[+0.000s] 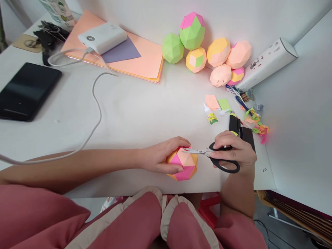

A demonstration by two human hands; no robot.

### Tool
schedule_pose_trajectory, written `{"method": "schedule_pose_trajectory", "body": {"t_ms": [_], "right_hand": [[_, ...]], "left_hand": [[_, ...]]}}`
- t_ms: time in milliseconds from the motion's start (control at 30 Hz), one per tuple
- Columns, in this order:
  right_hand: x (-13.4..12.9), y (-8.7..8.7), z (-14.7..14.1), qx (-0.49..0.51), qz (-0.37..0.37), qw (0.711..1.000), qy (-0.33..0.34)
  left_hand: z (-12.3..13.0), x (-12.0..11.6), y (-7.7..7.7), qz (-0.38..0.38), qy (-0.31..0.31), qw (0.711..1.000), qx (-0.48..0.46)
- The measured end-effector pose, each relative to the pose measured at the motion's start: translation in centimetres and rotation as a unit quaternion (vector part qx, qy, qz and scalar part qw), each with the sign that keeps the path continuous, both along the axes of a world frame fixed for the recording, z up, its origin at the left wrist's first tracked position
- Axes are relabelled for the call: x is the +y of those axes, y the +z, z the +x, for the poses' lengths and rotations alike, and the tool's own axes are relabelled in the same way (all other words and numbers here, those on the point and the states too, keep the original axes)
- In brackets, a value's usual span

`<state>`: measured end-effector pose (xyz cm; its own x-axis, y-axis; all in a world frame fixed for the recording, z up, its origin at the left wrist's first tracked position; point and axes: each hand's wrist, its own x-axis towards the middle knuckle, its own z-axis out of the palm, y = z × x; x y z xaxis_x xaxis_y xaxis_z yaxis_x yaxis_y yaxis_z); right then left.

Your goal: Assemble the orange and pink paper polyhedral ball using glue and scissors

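Observation:
Near the table's front edge, my left hand (166, 155) is wrapped round a pink, orange and peach faceted paper ball (185, 164). My right hand (234, 152) holds black-handled scissors (225, 165), with fingers at the handle loops. The scissors point left, and their metal blades lie over the top of the ball, slightly apart near the tips. Whether the blades touch the paper I cannot tell. Above the right hand, a small glue bottle (212, 117) lies beside peach paper squares (212, 102) and green ones (224, 104).
Several paper balls (192, 33) sit against the back wall. Peach sheets (145, 58) bear a white power bank (103, 37), whose cable (97, 100) crosses the left side. A black tablet (28, 91) lies far left. A cutter (233, 122), paper scraps (259, 126) and a white tube (268, 64) are at right.

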<state>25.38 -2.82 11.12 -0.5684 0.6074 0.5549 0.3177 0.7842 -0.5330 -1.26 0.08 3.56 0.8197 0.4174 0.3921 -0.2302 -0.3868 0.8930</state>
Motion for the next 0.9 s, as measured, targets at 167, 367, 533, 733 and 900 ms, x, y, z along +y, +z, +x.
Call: {"method": "schedule_pose_trajectory", "body": {"t_ms": [167,367,533,733,900], "right_hand": [[-1.4,0.9,-0.7,-0.04,0.015,0.998,-0.048],[-2.5,2.6,-2.1,-0.041,-0.027,0.996,-0.068],[-3.3,3.5,-2.5,-0.056,-0.102,0.989,-0.091],[-4.2,3.5,-3.0,-0.064,-0.114,0.985,-0.109],[-5.0,3.1,-3.4,-0.103,-0.004,0.987,-0.122]], "left_hand": [[0.1,-0.2,0.1,0.017,0.017,1.0,0.002],[0.1,-0.3,0.2,0.04,0.016,0.999,-0.003],[0.1,-0.4,0.0,0.066,0.022,0.998,-0.002],[0.1,-0.7,-0.1,0.096,0.033,0.995,0.003],[0.0,-0.8,-0.2,0.109,0.043,0.993,0.001]]}}
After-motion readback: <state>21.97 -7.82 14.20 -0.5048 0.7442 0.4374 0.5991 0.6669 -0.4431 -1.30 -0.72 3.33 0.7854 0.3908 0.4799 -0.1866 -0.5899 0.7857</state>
